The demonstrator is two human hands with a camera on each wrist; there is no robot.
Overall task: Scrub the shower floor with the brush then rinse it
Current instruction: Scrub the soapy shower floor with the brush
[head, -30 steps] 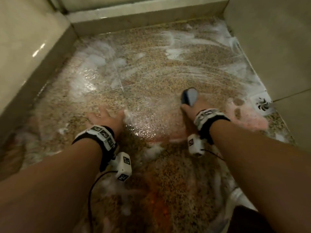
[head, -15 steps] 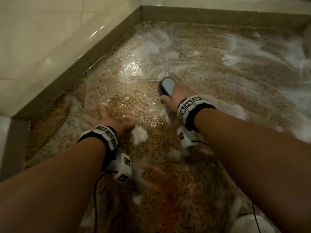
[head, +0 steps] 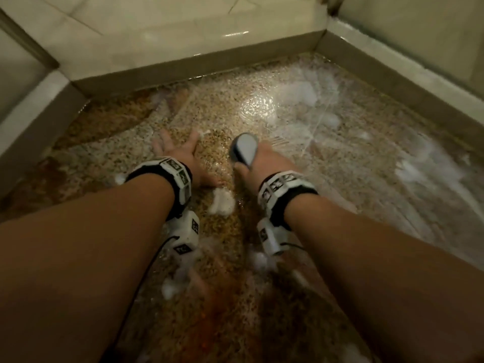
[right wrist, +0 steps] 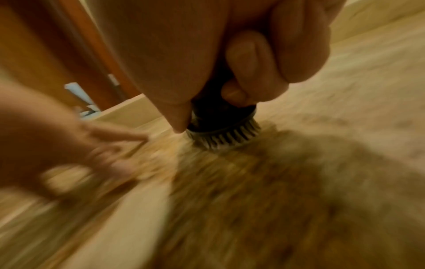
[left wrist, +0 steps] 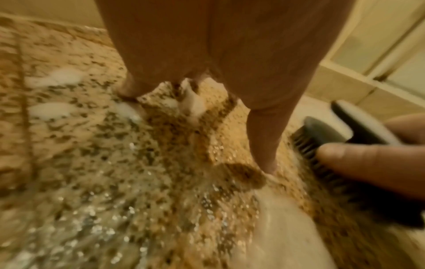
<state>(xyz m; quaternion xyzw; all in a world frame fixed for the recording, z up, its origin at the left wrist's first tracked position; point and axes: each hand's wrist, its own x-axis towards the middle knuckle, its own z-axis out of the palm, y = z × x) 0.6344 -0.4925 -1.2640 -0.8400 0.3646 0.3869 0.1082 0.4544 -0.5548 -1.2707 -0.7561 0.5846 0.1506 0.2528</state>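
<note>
Fingers of right hand curl round brush handle, bristles down on wet speckled shower floor. Left hand just beside it, fingers spread flat, pressing floor. Foam clump between wrists; more foam toward far right corner, below beige curb.

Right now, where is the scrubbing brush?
In the head view, the brush is in the right hand, bristles down on the wet floor, just right of the flat left hand.
</note>
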